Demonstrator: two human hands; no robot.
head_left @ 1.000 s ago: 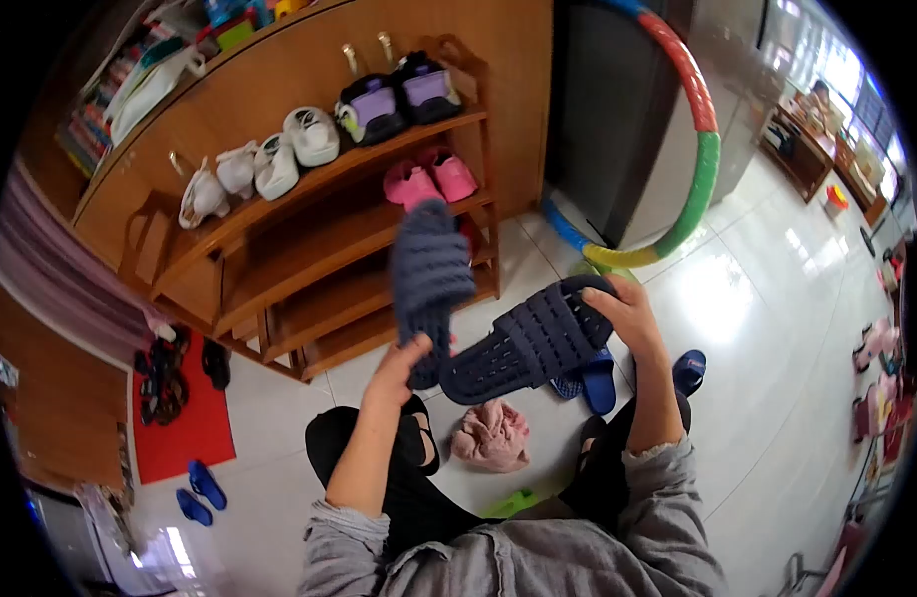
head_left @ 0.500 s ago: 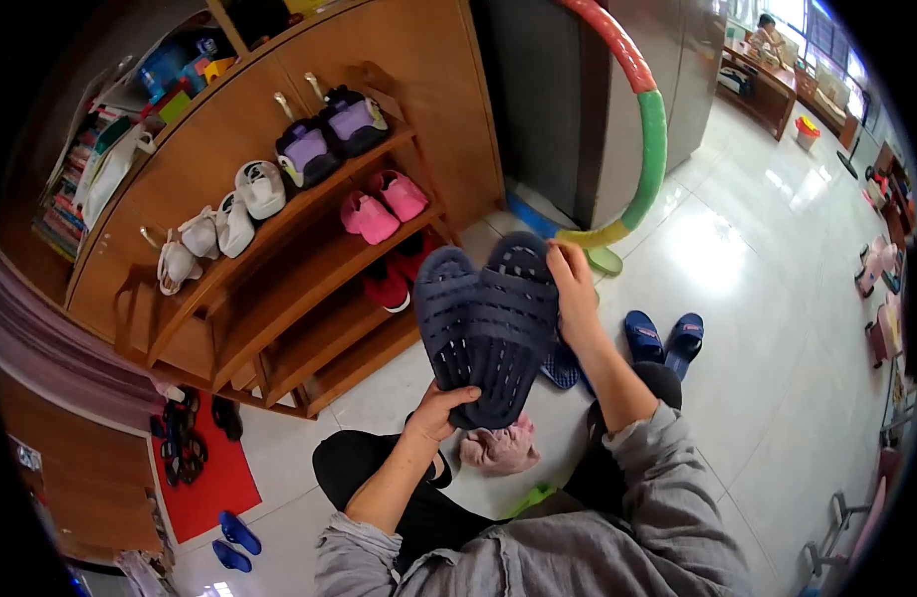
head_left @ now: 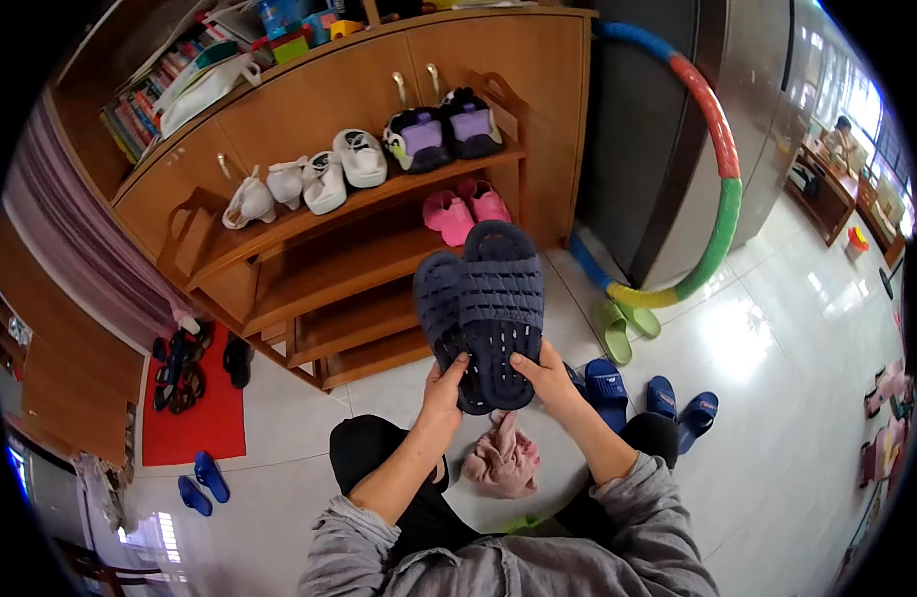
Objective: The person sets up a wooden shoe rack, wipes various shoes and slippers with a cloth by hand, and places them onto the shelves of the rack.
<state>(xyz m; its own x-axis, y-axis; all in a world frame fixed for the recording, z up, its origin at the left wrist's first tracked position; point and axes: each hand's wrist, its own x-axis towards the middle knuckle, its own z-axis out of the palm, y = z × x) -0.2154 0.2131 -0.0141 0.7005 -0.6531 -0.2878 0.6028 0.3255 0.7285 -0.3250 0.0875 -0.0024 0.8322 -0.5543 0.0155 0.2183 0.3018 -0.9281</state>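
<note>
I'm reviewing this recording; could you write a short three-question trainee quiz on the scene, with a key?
1. True or false: the left hand alone holds the dark slippers.

2. What colour are the shoes on the second level from the top of the wooden rack? A) green B) pink C) yellow

3. Fill in: the lowest section of the hoop is ____.

Key: 1. False; the right hand grips them too. 2. B. 3. Yellow.

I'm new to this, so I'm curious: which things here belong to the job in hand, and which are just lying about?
In the job:
dark slippers, held in both hands
perhaps the pink cloth below

Just lying about, apparently:
green slippers
colourful hoop
red mat
</note>
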